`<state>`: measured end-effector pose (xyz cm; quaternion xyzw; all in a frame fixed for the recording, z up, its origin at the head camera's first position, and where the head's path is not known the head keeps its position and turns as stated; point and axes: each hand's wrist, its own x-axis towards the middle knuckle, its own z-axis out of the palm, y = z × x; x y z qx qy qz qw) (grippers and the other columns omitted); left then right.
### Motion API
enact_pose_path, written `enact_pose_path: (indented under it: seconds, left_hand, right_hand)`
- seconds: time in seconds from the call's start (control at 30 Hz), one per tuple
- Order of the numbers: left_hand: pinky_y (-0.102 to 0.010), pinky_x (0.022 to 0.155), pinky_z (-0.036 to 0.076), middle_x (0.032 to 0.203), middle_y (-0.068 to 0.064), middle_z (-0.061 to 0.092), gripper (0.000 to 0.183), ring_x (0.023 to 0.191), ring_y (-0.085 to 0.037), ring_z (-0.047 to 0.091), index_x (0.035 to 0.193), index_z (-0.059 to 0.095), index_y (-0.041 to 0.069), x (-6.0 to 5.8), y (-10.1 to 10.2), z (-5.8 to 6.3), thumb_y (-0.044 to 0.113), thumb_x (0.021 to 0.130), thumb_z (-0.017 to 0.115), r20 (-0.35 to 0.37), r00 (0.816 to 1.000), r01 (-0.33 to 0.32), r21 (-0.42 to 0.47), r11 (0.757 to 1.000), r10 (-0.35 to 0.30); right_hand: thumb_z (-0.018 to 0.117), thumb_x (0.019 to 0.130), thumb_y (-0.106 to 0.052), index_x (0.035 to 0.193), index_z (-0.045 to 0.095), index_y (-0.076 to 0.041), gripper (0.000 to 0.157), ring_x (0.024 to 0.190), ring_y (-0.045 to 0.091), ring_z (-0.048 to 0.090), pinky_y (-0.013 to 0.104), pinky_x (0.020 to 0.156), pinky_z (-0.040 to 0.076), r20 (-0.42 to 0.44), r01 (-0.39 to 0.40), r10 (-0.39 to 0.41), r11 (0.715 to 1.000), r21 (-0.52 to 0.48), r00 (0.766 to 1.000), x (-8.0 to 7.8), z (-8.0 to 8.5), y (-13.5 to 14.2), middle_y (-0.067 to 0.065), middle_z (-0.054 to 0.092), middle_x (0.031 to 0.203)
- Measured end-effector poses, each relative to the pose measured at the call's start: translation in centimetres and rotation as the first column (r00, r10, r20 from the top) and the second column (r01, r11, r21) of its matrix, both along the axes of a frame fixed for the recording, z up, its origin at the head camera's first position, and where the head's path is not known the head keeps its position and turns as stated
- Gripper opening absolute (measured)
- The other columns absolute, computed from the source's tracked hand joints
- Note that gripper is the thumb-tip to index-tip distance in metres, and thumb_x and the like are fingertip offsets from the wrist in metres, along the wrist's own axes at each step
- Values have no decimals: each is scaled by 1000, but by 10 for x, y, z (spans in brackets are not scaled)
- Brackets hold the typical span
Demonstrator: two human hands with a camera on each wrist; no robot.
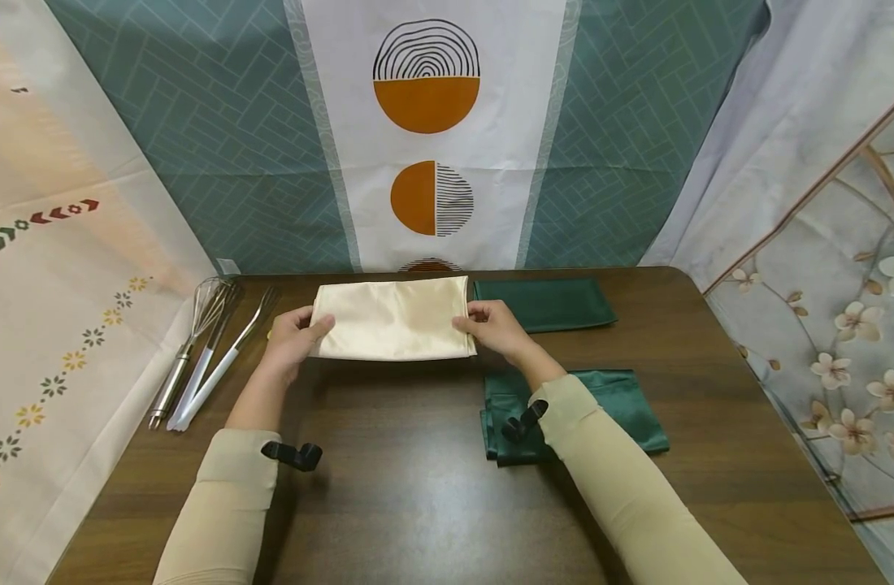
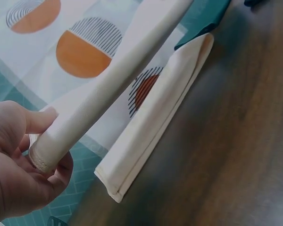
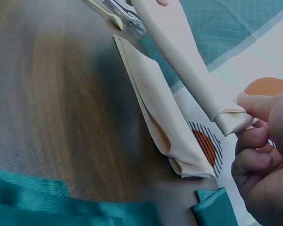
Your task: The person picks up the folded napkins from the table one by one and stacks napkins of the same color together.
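1. Cream cloth (image 1: 392, 318), folded: held above the tabletop between both hands, long axis left to right, neither hand nearer; a second cream fold (image 2: 153, 125) lies below.
2. Left hand (image 1: 295, 337), right hand (image 1: 501, 329): each pinching one short end.
3. Brown table (image 1: 418, 496): green cloths (image 1: 542, 305) right, whisk (image 1: 201, 313) left.
4. Surroundings: patterned hangings (image 1: 220, 122).

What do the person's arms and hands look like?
The left sleeve and right sleeve are pale cream and plain. A small black piece sticks out near each wrist. The left hand and right hand wear no gloves.
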<state>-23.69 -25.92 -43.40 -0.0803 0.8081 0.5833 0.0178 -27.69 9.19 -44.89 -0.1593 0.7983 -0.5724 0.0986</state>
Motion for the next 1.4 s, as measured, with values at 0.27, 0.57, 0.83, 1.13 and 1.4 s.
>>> enact_pose_path:
  seconds: [0.27, 0.57, 0.83, 1.13, 1.4]
  left_hand:
    - [-19, 74, 51, 117, -11, 59, 55, 86, -9, 60, 143, 53, -3, -22, 1, 4, 31, 102, 63, 38, 999, -12, -8, 1000, 12]
    - [-23, 82, 46, 132, -14, 54, 53, 98, -13, 53, 146, 51, 0, -46, 7, -9, 27, 102, 63, 84, 996, -33, 21, 999, 31]
    - [-26, 85, 47, 138, -17, 51, 50, 101, -16, 54, 147, 52, 1, -55, 2, -19, 24, 103, 62, 100, 993, -74, 38, 997, 69]
    - [-21, 78, 47, 138, -18, 53, 46, 105, -19, 53, 140, 58, -1, -58, 4, -32, 20, 100, 66, 107, 984, -145, 12, 989, 142]
    - [-27, 86, 48, 142, -21, 51, 47, 116, -27, 52, 142, 56, -1, -59, 3, -40, 21, 102, 63, 121, 980, -153, -41, 987, 156]
  right_hand:
    - [69, 99, -22, 99, 73, -3, 19, 68, 13, 50, 27, 60, 43, 69, 58, -58, 998, -8, 996, -18, 2, -4, -1, 62, 76]
    - [66, 100, -22, 96, 72, -5, 19, 56, 12, 44, 26, 53, 39, 89, 95, -97, 995, 31, 991, -35, -5, -5, -1, 55, 68]
    - [66, 100, -20, 96, 69, -3, 18, 58, 12, 49, 25, 55, 43, 79, 152, -158, 986, 74, 984, -38, -14, -18, -1, 57, 73]
    - [69, 98, -22, 89, 69, -6, 19, 73, 19, 49, 30, 67, 39, -8, 251, -254, 950, 188, 967, -35, -25, -28, 0, 58, 72]
    - [67, 99, -23, 66, 49, -12, 39, 65, 20, 39, 31, 63, 31, -39, 291, -292, 921, 260, 956, -34, -31, -30, -3, 42, 58]
